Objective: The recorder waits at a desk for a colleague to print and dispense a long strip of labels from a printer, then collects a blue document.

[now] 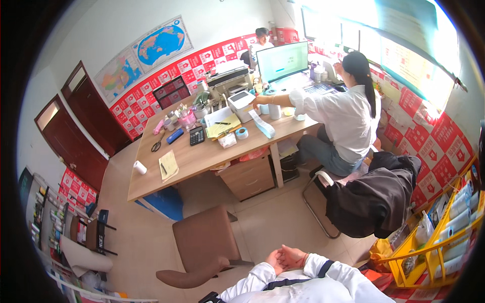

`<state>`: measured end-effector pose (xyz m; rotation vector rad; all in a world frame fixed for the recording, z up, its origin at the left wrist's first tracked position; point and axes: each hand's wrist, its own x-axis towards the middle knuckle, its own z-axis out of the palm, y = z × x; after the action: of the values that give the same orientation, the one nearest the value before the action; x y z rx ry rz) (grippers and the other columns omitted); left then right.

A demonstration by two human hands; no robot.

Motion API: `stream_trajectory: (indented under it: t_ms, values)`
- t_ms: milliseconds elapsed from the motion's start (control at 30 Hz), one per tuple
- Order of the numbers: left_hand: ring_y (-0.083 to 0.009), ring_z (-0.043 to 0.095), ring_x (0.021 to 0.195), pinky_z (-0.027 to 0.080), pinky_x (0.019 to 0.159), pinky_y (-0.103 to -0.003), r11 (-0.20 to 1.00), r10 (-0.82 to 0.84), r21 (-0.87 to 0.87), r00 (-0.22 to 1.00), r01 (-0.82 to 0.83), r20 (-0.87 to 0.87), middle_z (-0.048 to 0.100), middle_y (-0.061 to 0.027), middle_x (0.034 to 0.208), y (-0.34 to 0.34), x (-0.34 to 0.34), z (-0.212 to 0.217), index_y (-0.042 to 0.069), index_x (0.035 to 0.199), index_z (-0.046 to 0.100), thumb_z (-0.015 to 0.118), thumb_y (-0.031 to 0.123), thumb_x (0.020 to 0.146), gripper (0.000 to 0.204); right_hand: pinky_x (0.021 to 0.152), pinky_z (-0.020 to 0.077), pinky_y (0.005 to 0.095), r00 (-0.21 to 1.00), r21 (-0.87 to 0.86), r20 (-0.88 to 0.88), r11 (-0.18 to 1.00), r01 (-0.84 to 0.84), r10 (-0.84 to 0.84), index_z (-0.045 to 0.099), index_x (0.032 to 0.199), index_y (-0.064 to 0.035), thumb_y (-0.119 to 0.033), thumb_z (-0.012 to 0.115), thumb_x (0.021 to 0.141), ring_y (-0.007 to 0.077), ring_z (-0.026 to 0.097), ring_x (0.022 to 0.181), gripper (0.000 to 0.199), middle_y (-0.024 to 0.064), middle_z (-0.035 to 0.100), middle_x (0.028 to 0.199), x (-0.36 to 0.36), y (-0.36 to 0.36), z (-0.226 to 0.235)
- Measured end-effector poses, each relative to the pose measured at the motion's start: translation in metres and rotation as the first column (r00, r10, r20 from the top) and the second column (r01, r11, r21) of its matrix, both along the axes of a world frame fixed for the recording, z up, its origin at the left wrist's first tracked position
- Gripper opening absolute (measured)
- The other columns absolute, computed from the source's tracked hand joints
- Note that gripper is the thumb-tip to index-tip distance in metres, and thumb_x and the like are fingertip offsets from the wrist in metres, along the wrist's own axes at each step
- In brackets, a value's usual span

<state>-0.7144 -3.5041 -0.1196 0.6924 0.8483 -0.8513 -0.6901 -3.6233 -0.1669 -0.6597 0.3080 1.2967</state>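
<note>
Brown padded chair [202, 233]: ahead-left of me, untouched. White boxy printer [241, 100]: pale paper strip [262, 127] out, apparently not torn off. My left hand [275, 261] and right hand [294, 257] — clasped together, no object visible; handling apparently not begun.

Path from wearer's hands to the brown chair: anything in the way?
For the left hand, nothing visible: only floor shows between it and the brown chair, ahead to its left. The right hand has the left one in the way; the two are together.
</note>
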Motion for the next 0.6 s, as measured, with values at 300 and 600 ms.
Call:
stream_trajectory:
  t_ms: [300, 600]
  values:
    - [-0.0292, 0.040, 0.101, 0.032, 0.085, -0.045, 0.999, -0.038, 0.019, 0.998, 0.037, 0.041, 0.043, -0.0111, 0.108, 0.006, -0.004, -0.008, 0.015, 0.102, 0.042, 0.028, 0.033, 0.082, 0.031, 0.066, 0.0371, 0.0331, 0.999, -0.037, -0.013, 0.999, -0.036, 0.035, 0.045, 0.095, -0.0106, -0.048, 0.022, 0.082, 0.0178, 0.047, 0.074, 0.046, 0.0021, 0.050, 0.082, -0.003, 0.004, 0.011]
    - [-0.0325, 0.038, 0.102, 0.028, 0.088, -0.050, 0.999, -0.044, 0.015, 0.994, 0.043, 0.098, 0.041, -0.0131, 0.110, 0.003, -0.005, -0.001, 0.013, 0.104, 0.041, 0.029, 0.032, 0.081, 0.032, 0.069, 0.0365, 0.0325, 0.999, -0.054, -0.012, 0.997, -0.050, 0.049, 0.046, 0.095, -0.0118, -0.047, 0.022, 0.083, 0.0165, 0.047, 0.075, 0.044, 0.0029, 0.052, 0.086, -0.004, 0.001, 0.015]
